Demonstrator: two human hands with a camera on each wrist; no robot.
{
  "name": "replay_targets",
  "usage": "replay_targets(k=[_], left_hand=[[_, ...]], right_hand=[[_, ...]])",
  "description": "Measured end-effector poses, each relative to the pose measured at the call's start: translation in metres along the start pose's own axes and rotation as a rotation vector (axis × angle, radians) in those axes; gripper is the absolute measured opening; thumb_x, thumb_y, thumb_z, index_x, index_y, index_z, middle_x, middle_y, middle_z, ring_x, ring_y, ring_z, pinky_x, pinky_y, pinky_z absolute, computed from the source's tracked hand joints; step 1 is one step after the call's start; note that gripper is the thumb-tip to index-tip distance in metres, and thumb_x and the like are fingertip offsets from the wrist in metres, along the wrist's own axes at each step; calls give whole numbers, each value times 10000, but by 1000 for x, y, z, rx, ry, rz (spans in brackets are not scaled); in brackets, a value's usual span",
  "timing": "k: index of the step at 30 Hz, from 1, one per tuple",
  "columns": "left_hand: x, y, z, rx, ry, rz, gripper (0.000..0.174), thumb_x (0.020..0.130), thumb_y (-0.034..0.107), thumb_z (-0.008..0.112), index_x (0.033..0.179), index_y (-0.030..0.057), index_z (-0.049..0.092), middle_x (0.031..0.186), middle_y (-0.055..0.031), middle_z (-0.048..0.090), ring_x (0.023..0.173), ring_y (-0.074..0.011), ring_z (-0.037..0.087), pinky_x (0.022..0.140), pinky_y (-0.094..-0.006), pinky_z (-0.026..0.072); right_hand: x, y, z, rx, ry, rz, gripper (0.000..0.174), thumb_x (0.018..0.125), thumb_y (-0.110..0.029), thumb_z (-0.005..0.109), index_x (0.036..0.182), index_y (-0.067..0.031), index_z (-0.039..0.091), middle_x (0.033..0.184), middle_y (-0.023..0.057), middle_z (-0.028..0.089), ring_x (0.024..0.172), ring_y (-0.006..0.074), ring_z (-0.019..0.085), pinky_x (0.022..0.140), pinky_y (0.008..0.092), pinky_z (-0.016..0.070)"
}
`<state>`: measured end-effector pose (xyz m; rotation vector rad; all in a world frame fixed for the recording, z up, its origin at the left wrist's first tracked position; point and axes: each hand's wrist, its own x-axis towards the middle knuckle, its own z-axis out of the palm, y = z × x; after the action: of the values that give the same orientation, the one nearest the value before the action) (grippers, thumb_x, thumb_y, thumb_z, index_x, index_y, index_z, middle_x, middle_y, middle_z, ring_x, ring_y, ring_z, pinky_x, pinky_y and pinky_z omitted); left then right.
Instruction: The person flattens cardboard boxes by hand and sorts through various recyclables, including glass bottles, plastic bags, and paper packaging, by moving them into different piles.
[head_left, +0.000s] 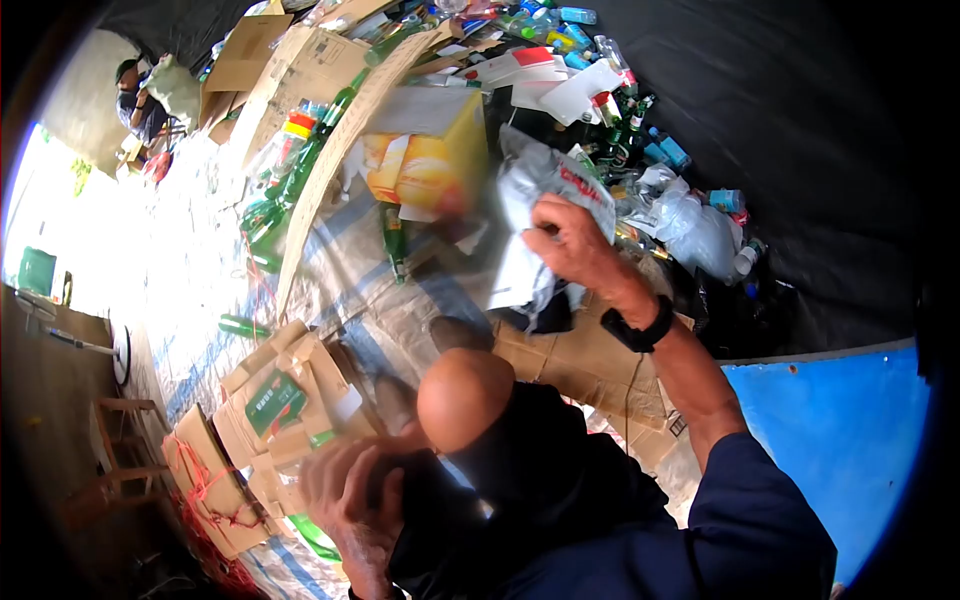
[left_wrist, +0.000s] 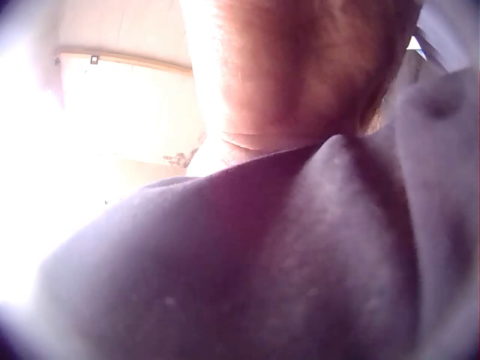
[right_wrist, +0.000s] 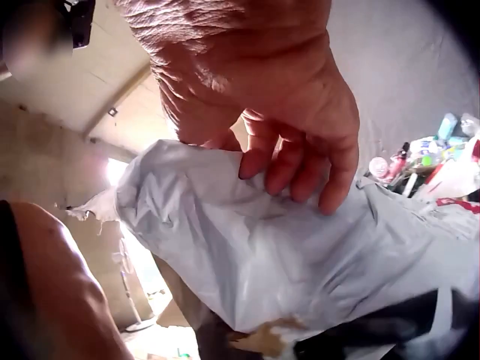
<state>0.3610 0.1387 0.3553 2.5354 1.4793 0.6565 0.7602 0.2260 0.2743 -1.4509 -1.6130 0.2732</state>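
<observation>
My right hand (head_left: 572,240) pinches a whitish plastic bag (head_left: 520,190) with red print and lifts it in front of the knee. The right wrist view shows the bag's crumpled grey-white side (right_wrist: 247,232) hanging below the bent fingers (right_wrist: 283,166), with a black patch along its lower part. By the left knee, my left hand (head_left: 350,490) has its fingers loosely bent, with no object showing in it. Dark cloth (left_wrist: 225,262) fills much of the left wrist view, just below the left wrist.
A yellow box (head_left: 425,150) and green bottles (head_left: 395,240) lie ahead on a striped sheet. Flattened cardboard (head_left: 285,395) lies at left, more (head_left: 580,350) under the bag. Mixed bottles and plastic (head_left: 690,225) pile up at right beside a blue panel (head_left: 830,430). Another person (head_left: 140,100) is far left.
</observation>
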Motion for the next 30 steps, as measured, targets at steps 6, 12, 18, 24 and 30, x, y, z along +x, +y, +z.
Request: replay_targets(k=[6, 12, 18, 24, 30], left_hand=[[10, -2, -4, -270, -76, -37, 511, 789, 306, 811, 1191, 30, 657, 1084, -138, 688, 1066, -311, 651, 1062, -468, 419], [32, -5, -5, -771, -285, -327, 953, 813, 380, 852, 1523, 4, 340, 1289, -171, 598, 1074, -224, 644, 988, -368, 483], [47, 3, 6, -847, -160, -281, 947, 830, 278, 843, 1557, 63, 276, 1406, -137, 505, 1200, -239, 572, 1039, -420, 456], [41, -7, -2, -575, 123, -301, 683, 948, 252, 685, 1480, -38, 370, 1373, -158, 520, 1239, -247, 537, 1037, -369, 425], [-3, -69, 12, -564, 167, -256, 573, 983, 173, 615, 1475, -7, 381, 1374, -160, 516, 1273, -257, 512, 1067, -392, 426]], right_hand=[[26, -75, 59, 359, -4, -96, 234, 800, -100, 634, 657, 7, 483, 580, 133, 470, 531, 216, 443, 524, 410, 361], [43, -148, 81, 664, -241, 93, 252, 869, -217, 628, 761, 5, 578, 656, -11, 486, 643, 68, 438, 538, 316, 357], [56, -198, 108, 738, -287, 143, 312, 837, -262, 650, 790, 46, 640, 695, 73, 629, 691, 125, 570, 635, 330, 463], [52, -228, 113, 889, -415, 126, 231, 824, -190, 655, 816, 41, 664, 686, 114, 633, 691, 130, 603, 630, 338, 476], [38, -248, 118, 744, -534, -80, 248, 837, -204, 673, 816, 42, 659, 705, 138, 654, 670, 175, 619, 629, 352, 487]])
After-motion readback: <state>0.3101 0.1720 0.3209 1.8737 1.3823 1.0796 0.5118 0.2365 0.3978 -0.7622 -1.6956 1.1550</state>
